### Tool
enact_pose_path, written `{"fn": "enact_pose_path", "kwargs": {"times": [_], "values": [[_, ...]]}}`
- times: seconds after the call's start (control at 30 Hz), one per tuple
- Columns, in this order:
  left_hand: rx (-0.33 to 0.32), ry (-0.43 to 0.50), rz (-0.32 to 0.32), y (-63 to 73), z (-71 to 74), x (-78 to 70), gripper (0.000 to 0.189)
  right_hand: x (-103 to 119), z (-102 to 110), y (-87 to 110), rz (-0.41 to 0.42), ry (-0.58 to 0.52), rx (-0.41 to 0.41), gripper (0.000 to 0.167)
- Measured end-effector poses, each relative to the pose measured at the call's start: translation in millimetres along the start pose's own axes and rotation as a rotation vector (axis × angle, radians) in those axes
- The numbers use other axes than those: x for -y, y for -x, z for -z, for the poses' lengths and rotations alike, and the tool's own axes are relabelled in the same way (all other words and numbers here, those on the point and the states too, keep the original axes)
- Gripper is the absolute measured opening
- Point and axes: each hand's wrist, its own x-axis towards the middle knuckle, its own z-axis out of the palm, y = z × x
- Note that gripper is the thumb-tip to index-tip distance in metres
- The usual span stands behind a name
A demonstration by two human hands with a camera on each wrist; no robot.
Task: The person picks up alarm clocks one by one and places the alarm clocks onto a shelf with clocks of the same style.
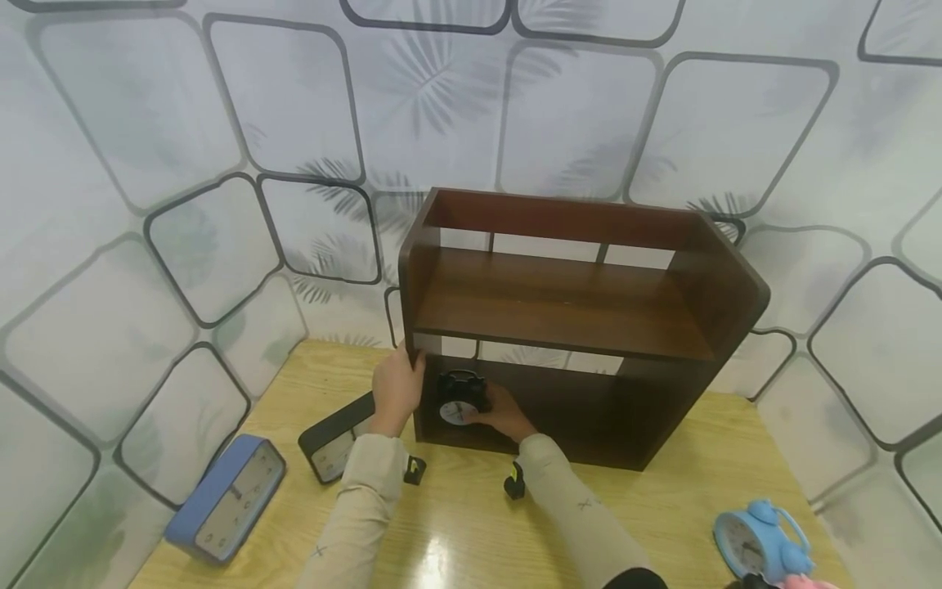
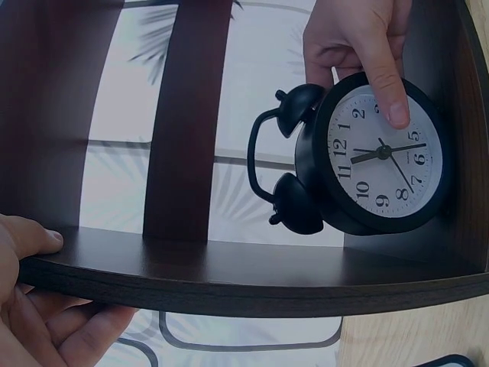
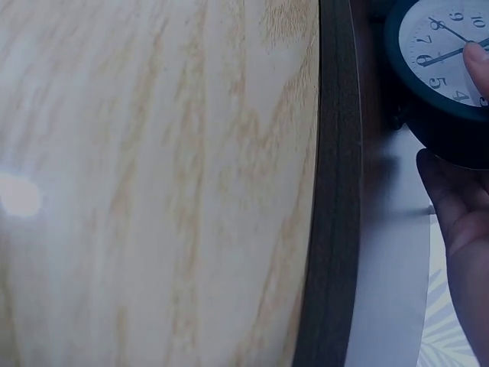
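A black twin-bell alarm clock [image 2: 313, 160] with a white face is inside the lower left part of a dark brown wooden shelf [image 1: 559, 294]. My right hand [image 1: 506, 413] holds the clock by its side, the thumb [image 2: 386, 84] lying across the dial and the other fingers behind the case. In the right wrist view the clock [image 3: 428, 115] shows only in part, at the upper right. My left hand [image 1: 397, 388] grips the front edge of the shelf's left side panel, thumb on the inner face and fingers [image 2: 84, 329] on the outer face.
Left of the shelf lie a black rectangular clock [image 1: 331, 446], partly behind my left forearm, and a blue rectangular clock [image 1: 228, 499]. A light blue alarm clock [image 1: 761, 544] stands at the front right of the wooden table [image 1: 471, 523]. Patterned walls [image 1: 574, 123] enclose the table.
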Motion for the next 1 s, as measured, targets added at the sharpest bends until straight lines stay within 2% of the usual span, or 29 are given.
{"fn": "enact_pose_path", "kwargs": {"times": [0.4, 0.57, 0.8, 1.0], "values": [[-0.021, 0.004, -0.021, -0.5, -1.7, 0.9, 0.020, -1.2, -3.8, -10.5, 0.016, -0.017, 0.000, 0.059], [-0.012, 0.000, -0.017, -0.6, -2.0, 1.7, 0.021, -2.0, -6.1, -15.3, 0.059, -0.033, -0.014, 0.058], [0.004, -0.006, -0.010, -1.2, -1.4, 0.9, 0.022, 1.6, -4.8, -18.9, 0.047, 0.007, -0.011, 0.059], [0.003, -0.003, -0.014, -0.1, -0.8, 0.4, 0.022, -3.9, -7.1, -22.8, 0.075, -0.011, -0.018, 0.058]]}}
